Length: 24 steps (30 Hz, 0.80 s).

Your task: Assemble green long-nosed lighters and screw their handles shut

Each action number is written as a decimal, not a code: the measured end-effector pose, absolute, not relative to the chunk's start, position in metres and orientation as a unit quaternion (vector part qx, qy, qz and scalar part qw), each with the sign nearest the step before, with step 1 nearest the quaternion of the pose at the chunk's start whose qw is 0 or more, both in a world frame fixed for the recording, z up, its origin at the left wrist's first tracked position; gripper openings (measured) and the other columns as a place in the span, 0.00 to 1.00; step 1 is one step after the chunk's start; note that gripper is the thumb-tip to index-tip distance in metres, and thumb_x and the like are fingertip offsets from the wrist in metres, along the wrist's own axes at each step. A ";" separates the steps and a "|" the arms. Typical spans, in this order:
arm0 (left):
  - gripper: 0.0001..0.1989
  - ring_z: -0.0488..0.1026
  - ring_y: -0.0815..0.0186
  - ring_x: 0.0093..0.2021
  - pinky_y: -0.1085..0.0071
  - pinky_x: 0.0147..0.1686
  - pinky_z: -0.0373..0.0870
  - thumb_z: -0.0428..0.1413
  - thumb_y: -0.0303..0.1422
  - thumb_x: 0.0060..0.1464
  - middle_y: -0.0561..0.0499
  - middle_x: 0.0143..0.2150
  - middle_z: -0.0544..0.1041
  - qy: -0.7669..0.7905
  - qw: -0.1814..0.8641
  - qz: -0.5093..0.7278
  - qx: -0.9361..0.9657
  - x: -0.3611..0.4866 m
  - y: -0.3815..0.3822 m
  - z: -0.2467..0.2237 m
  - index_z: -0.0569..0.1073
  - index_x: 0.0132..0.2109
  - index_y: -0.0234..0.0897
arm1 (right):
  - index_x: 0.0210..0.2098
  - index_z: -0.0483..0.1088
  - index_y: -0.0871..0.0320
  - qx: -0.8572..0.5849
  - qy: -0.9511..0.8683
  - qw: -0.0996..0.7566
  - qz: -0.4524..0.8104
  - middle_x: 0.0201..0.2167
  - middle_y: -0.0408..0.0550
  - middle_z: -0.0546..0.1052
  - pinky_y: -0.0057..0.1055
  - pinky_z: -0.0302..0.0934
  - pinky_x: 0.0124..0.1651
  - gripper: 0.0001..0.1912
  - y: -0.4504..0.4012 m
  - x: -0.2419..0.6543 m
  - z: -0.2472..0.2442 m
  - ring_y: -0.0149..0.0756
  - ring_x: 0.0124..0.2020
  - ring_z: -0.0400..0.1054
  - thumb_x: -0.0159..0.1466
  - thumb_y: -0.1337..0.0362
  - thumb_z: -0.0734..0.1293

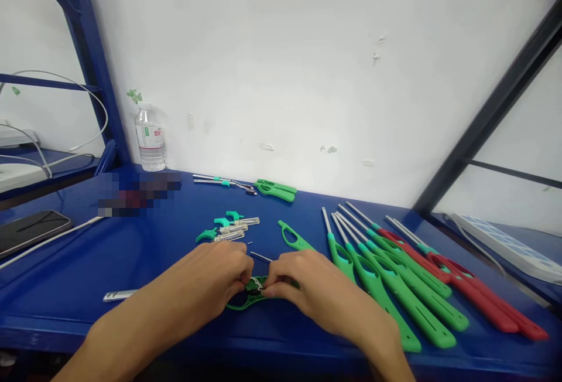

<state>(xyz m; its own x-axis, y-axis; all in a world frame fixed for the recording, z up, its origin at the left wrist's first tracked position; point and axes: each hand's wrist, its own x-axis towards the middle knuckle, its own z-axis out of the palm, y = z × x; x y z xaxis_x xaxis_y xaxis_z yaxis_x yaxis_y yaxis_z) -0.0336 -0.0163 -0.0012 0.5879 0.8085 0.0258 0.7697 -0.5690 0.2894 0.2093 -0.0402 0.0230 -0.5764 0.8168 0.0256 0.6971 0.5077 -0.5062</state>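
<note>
In front of me, near the table's front edge, lies an open green lighter casing half [246, 303] with a thin white wire and a dark part inside. My left hand [223, 270] is closed on it in a pinch at the left. From the other side my right hand [302, 279] pinches it, thumb and fingers together beside the wire. My fingers cover much of the casing. Just beyond them lie a thin metal rod [261, 257] and another green casing half [296, 237]. Several clear fuel tanks [232, 234] with teal triggers [206, 234] sit farther left.
Finished-looking green lighters [386, 288] and red lighters [487, 297] lie at right. Metal lighter tubes [215, 180] and green casings [276, 190] lie at the back. A water bottle [150, 139], a phone [33, 232], a white cable [57, 242] and a silver piece [118, 296] are left.
</note>
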 end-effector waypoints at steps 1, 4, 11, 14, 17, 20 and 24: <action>0.12 0.72 0.59 0.35 0.63 0.35 0.53 0.53 0.22 0.64 0.51 0.37 0.78 0.445 0.123 0.079 0.883 -0.034 -0.017 -0.001 0.73 0.34 0.42 | 0.41 0.84 0.52 -0.441 -0.858 0.131 0.227 0.41 0.40 0.88 0.27 0.63 0.47 0.09 -0.041 0.209 0.023 0.36 0.43 0.80 0.78 0.64 0.72; 0.11 0.72 0.59 0.37 0.64 0.36 0.55 0.52 0.23 0.65 0.52 0.37 0.78 0.435 0.123 0.096 0.887 -0.039 -0.020 -0.001 0.72 0.35 0.43 | 0.41 0.84 0.51 -0.442 -0.858 0.133 0.227 0.41 0.40 0.88 0.27 0.63 0.47 0.09 -0.041 0.210 0.022 0.37 0.44 0.81 0.78 0.64 0.72; 0.09 0.70 0.61 0.31 0.65 0.34 0.56 0.51 0.28 0.68 0.54 0.33 0.78 0.471 0.107 0.130 0.866 -0.051 -0.016 0.012 0.71 0.38 0.44 | 0.42 0.85 0.51 -0.435 -0.863 0.132 0.218 0.41 0.41 0.88 0.28 0.63 0.47 0.09 -0.038 0.213 0.018 0.37 0.44 0.80 0.79 0.61 0.72; 0.09 0.70 0.60 0.31 0.65 0.34 0.56 0.50 0.30 0.69 0.54 0.33 0.78 0.499 0.105 0.126 0.851 -0.051 -0.016 0.016 0.71 0.39 0.44 | 0.42 0.85 0.51 -0.441 -0.863 0.125 0.212 0.42 0.41 0.88 0.29 0.64 0.47 0.09 -0.039 0.211 0.021 0.37 0.44 0.81 0.78 0.61 0.72; 0.09 0.71 0.60 0.33 0.64 0.35 0.57 0.49 0.32 0.71 0.53 0.34 0.78 0.491 0.123 0.120 0.854 -0.050 -0.016 0.017 0.70 0.39 0.45 | 0.42 0.86 0.51 -0.447 -0.862 0.121 0.205 0.42 0.42 0.88 0.30 0.64 0.46 0.08 -0.041 0.208 0.025 0.38 0.44 0.81 0.78 0.62 0.73; 0.10 0.73 0.59 0.35 0.64 0.35 0.57 0.48 0.33 0.73 0.53 0.36 0.79 0.470 0.141 0.109 0.864 -0.050 -0.016 0.015 0.69 0.40 0.45 | 0.43 0.86 0.51 -0.448 -0.865 0.118 0.194 0.42 0.43 0.89 0.30 0.64 0.46 0.07 -0.042 0.206 0.027 0.40 0.44 0.82 0.77 0.62 0.73; 0.10 0.75 0.59 0.38 0.65 0.36 0.58 0.49 0.27 0.70 0.54 0.39 0.81 0.455 0.152 0.107 0.871 -0.054 -0.010 0.006 0.73 0.45 0.46 | 0.44 0.87 0.50 -0.438 -0.872 0.120 0.184 0.43 0.42 0.90 0.31 0.64 0.46 0.09 -0.042 0.207 0.025 0.40 0.44 0.83 0.78 0.62 0.72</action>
<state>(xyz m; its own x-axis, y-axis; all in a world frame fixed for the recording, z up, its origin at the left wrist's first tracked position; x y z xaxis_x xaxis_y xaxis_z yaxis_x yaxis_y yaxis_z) -0.0539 -0.0102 0.0060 0.5632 0.8249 0.0477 0.7602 -0.5399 0.3614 0.2069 -0.0417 0.0252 -0.5879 0.8075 0.0483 0.7188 0.5488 -0.4268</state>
